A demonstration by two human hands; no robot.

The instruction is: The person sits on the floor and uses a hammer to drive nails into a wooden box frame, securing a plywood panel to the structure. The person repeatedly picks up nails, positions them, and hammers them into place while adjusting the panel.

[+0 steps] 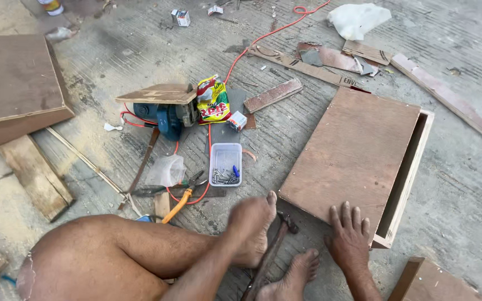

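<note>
Right hand (348,237) is flat, fingers spread, pressing on the near corner of the plywood box (358,153) lying on the concrete floor (464,189); left hand (249,214) looks blurry, half closed over the hammer (271,251) by the bare feet, can't tell if it's actually gripping; plastic tub of nails (225,164) sits just left of the box, pliers (188,187) beside it.

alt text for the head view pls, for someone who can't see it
A seated person's right hand rests flat on the corner of a plywood box on a concrete floor; the left hand reaches toward a hammer beside bare feet.
</note>
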